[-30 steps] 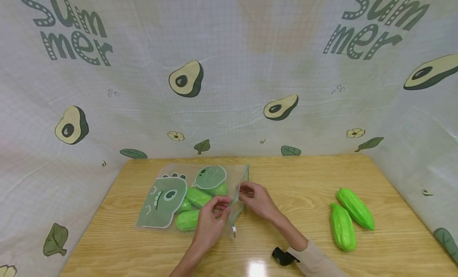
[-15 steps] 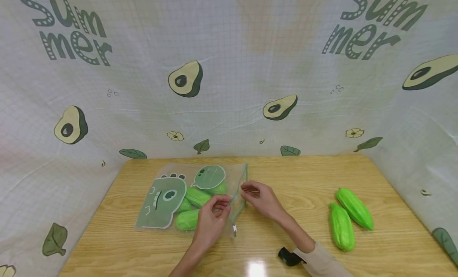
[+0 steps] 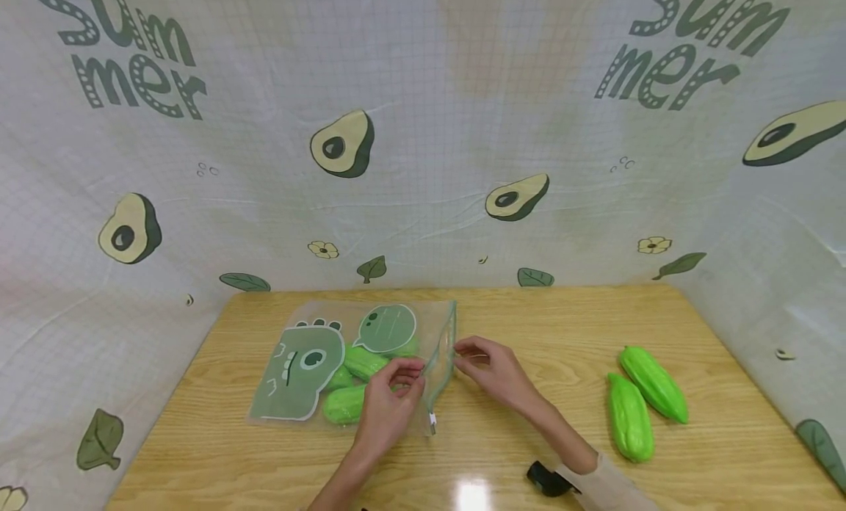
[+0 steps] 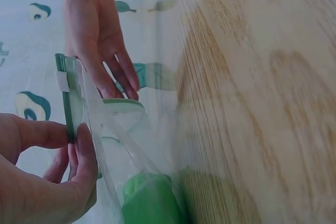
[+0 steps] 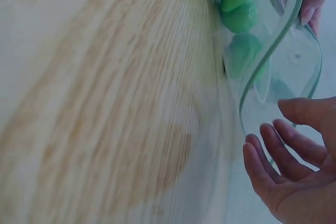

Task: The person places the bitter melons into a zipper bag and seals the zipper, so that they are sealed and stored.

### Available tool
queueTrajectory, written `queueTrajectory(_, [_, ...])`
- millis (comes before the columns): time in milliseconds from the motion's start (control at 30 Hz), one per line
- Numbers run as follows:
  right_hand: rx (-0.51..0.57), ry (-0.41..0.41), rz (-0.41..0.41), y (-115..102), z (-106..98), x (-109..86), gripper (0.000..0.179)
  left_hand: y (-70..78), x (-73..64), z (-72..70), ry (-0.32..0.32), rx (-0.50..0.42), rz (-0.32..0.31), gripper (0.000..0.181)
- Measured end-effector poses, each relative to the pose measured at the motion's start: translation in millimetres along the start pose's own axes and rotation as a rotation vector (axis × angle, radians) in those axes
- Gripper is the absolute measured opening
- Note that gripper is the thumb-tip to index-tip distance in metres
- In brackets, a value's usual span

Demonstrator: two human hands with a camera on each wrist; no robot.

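With left hand [image 3: 388, 404] pinching the zip bag [image 3: 324, 360] by its rim, prolly to keep it gaping, right hand [image 3: 494, 365] beside it, fingers apart, got green veggies [image 3: 345, 404] inside it on the table [image 3: 562, 327].

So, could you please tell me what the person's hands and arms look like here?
The left hand and right hand are bare, no gloves in sight. The right arm has a beige sleeve, with a black item by its cuff; no sleeve shows on the left arm.
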State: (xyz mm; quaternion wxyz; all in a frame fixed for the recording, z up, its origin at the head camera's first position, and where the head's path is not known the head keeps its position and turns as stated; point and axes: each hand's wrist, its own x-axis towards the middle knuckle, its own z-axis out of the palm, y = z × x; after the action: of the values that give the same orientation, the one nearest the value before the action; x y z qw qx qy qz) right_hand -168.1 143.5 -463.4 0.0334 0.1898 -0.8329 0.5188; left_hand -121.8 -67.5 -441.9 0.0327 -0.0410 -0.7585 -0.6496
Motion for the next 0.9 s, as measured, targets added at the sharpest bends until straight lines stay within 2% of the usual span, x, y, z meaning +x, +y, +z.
queueTrajectory(533, [-0.057,0.014,-0.006,2,-19,-14.5,0.025,-2.2,1.1,1.4,0.017,0.027,-0.011,0.018])
queueTrajectory(733, [-0.057,0.019,-0.013,2,-25,-20.2,0.025,-2.5,1.2,2.0,0.021,0.014,-0.023,0.018])
queueTrajectory(900, [-0.097,0.036,-0.018,4,-30,-25.5,0.025,-2.8,1.3,2.2,0.022,0.007,-0.027,0.018])
